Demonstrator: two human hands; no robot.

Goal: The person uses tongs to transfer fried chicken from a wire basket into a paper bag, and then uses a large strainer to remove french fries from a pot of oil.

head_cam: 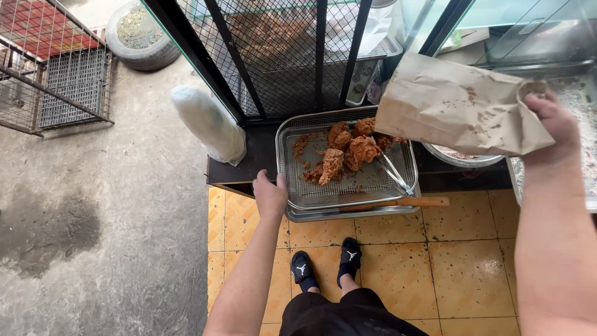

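**Hands flank the tray, bag tipped over its far right corner**

Left hand (269, 194) sits at the near left corner of the metal tray (297, 200), fingers curled over the rim and clamped on it; the arm runs straight up from the bottom of the view. Inside the tray a wire rack carries the fried chicken pieces (346, 148), heaped toward the far side and slightly right of centre; crumbs lie scattered to their left. A pair of metal tongs (394, 173) rests on the rack, angled from the pile toward the near right corner; a wooden-handled tool (404, 202) lies along the near rim, its long axis running left to right. Above the far right corner hangs the brown paper bag (457, 106), grease-spotted, its long axis slanting down to the left so that its lower end is just over the chicken. Right hand (552, 121) pinches the bag's upper right end, closed tight on the paper; this hand is held high and well apart from the left. The chicken lies between the two hands, nearer the bag than the left hand.
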